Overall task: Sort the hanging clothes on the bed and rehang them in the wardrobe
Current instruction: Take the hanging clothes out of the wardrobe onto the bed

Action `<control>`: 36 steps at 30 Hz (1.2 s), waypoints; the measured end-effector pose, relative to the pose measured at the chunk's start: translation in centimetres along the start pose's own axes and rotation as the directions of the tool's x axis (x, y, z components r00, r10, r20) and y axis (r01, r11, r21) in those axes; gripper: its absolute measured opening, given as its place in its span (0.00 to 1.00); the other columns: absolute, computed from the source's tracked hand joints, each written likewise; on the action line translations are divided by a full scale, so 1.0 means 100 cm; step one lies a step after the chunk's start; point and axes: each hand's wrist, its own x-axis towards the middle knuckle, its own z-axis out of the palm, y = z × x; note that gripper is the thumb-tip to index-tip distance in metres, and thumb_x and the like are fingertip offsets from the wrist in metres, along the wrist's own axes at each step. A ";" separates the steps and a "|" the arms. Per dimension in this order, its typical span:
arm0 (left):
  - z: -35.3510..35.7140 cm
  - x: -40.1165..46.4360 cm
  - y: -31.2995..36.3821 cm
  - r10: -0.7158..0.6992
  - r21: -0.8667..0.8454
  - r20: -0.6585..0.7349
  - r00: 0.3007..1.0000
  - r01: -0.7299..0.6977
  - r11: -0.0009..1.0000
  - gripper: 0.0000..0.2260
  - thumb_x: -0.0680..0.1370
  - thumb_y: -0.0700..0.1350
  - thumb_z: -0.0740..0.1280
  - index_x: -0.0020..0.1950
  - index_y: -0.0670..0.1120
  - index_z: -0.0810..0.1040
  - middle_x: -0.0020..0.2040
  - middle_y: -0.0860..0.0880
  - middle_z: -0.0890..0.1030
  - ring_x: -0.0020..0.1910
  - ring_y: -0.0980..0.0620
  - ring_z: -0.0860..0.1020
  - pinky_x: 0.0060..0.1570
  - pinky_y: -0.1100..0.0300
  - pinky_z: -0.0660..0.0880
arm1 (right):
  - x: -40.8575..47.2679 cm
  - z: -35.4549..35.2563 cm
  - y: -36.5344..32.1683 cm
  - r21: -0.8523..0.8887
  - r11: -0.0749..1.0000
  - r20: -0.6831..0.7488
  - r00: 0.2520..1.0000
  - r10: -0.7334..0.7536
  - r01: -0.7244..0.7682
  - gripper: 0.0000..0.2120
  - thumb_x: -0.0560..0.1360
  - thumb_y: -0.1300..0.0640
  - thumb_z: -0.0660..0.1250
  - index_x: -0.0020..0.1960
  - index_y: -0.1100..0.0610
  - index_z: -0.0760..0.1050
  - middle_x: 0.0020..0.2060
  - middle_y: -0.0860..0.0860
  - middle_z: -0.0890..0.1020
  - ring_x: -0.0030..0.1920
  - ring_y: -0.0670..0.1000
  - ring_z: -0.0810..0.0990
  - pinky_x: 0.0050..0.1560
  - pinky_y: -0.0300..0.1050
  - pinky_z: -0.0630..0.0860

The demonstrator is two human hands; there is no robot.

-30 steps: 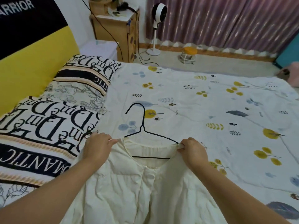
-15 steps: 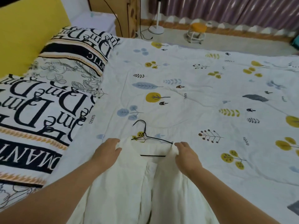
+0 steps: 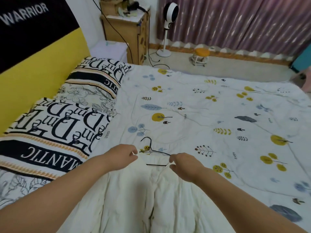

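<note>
A bedroom with purple curtains [image 3: 235, 22], a standing fan [image 3: 170, 14] and a wooden cabinet [image 3: 127, 34] against the far wall frames a bed [image 3: 218, 106] covered in a leaf-printed quilt, where a person sorts clothes at the near edge. The fingers [image 3: 134, 153] of the left hand [image 3: 120, 157] pinch the left shoulder of a cream jacket [image 3: 134, 199], while the fingers [image 3: 171, 161] of the right hand [image 3: 185, 165] pinch the right side of its collar. Between the two hands lies a black wire hanger [image 3: 151, 151], its hook pointing toward the middle of the bed and its lower bar showing inside the open neckline. The jacket lies flat on the quilt, spread from the hands down to the near edge of the bed, beside the lettered pillows [image 3: 50, 128] along the yellow headboard [image 3: 42, 64] on the left. Compared with a second ago, the hanger's hook stands less upright and the garment has been drawn nearer the person, with the collar gathered more closely around the wire; the front panels now lie slightly apart below the neck. That suggests the jacket is being squared on its hanger, a step that likely comes before lifting it away. The wardrobe is not in view, so rehanging remains ahead.
</note>
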 end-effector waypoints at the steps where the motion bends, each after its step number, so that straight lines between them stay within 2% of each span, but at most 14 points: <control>1: -0.009 -0.014 0.007 0.003 0.010 -0.010 1.000 -0.003 1.000 0.14 0.80 0.50 0.59 0.64 0.48 0.72 0.61 0.50 0.76 0.57 0.51 0.74 0.54 0.61 0.69 | -0.010 -0.011 -0.005 -0.017 1.000 -0.009 1.000 -0.025 0.025 0.15 0.80 0.54 0.56 0.64 0.58 0.71 0.61 0.56 0.75 0.62 0.57 0.72 0.58 0.47 0.69; 5: -0.035 -0.069 0.032 0.000 0.027 -0.034 0.999 0.001 1.000 0.15 0.80 0.50 0.58 0.65 0.49 0.71 0.62 0.50 0.75 0.53 0.53 0.73 0.50 0.63 0.68 | -0.047 -0.041 -0.020 -0.045 0.994 -0.067 0.992 -0.103 0.100 0.15 0.80 0.53 0.56 0.64 0.56 0.70 0.61 0.56 0.75 0.62 0.56 0.72 0.56 0.45 0.69; 8: -0.047 -0.115 0.050 -0.016 0.042 -0.060 0.998 0.018 0.999 0.16 0.81 0.50 0.57 0.67 0.48 0.70 0.63 0.50 0.75 0.57 0.52 0.73 0.53 0.63 0.68 | -0.077 -0.059 -0.030 -0.065 0.984 -0.091 0.981 -0.171 0.165 0.16 0.79 0.52 0.57 0.65 0.54 0.70 0.62 0.55 0.75 0.62 0.55 0.72 0.58 0.44 0.69; 13: -0.052 -0.194 0.072 -0.096 0.064 -0.144 0.985 0.106 0.992 0.16 0.81 0.51 0.58 0.67 0.48 0.70 0.63 0.50 0.75 0.58 0.51 0.73 0.52 0.62 0.68 | -0.130 -0.078 -0.046 -0.151 0.944 -0.061 0.950 -0.307 0.295 0.17 0.79 0.53 0.57 0.66 0.54 0.69 0.64 0.55 0.74 0.64 0.55 0.71 0.60 0.44 0.68; 18: -0.037 -0.270 0.080 -0.186 0.066 -0.245 0.951 0.208 0.976 0.16 0.81 0.51 0.58 0.66 0.47 0.70 0.62 0.49 0.75 0.51 0.52 0.73 0.48 0.62 0.67 | -0.182 -0.091 -0.069 -0.244 0.879 -0.028 0.903 -0.428 0.409 0.17 0.80 0.53 0.58 0.68 0.54 0.68 0.66 0.55 0.72 0.65 0.54 0.70 0.60 0.43 0.68; 20: -0.025 -0.301 0.081 -0.240 0.046 -0.263 0.934 0.260 0.964 0.16 0.81 0.50 0.58 0.66 0.47 0.70 0.62 0.49 0.75 0.53 0.51 0.73 0.48 0.61 0.68 | -0.203 -0.091 -0.081 -0.281 0.845 -0.011 0.879 -0.477 0.455 0.18 0.80 0.53 0.57 0.69 0.55 0.67 0.66 0.55 0.72 0.65 0.55 0.70 0.59 0.43 0.68; 22: -0.014 -0.332 0.080 -0.289 0.031 -0.266 0.920 0.307 0.951 0.15 0.81 0.51 0.57 0.66 0.48 0.70 0.62 0.49 0.75 0.55 0.50 0.74 0.51 0.59 0.71 | -0.221 -0.090 -0.094 -0.311 0.807 0.008 0.850 -0.527 0.502 0.18 0.80 0.53 0.58 0.69 0.55 0.67 0.65 0.55 0.73 0.65 0.55 0.71 0.59 0.44 0.69; 27: 0.010 -0.412 0.072 -0.418 -0.040 -0.289 0.861 0.426 0.904 0.17 0.80 0.52 0.58 0.68 0.49 0.68 0.63 0.49 0.75 0.57 0.51 0.73 0.54 0.59 0.70 | -0.265 -0.084 -0.144 -0.368 0.696 0.053 0.761 -0.647 0.617 0.19 0.80 0.54 0.58 0.70 0.56 0.66 0.66 0.55 0.72 0.65 0.55 0.70 0.62 0.45 0.68; 32: 0.039 -0.495 0.057 -0.548 -0.127 -0.343 0.763 0.541 0.832 0.17 0.80 0.52 0.58 0.68 0.49 0.68 0.62 0.49 0.74 0.57 0.50 0.73 0.56 0.58 0.70 | -0.314 -0.063 -0.208 -0.393 0.559 0.091 0.635 -0.767 0.730 0.18 0.80 0.54 0.58 0.69 0.55 0.67 0.66 0.55 0.73 0.64 0.55 0.71 0.59 0.45 0.70; 36: 0.073 -0.571 0.049 -0.631 -0.209 -0.386 0.673 0.602 0.771 0.15 0.80 0.51 0.59 0.65 0.49 0.70 0.61 0.50 0.76 0.57 0.50 0.74 0.52 0.61 0.69 | -0.367 -0.035 -0.256 -0.406 0.442 0.152 0.536 -0.830 0.800 0.19 0.80 0.54 0.58 0.70 0.54 0.66 0.67 0.54 0.72 0.66 0.54 0.70 0.59 0.44 0.68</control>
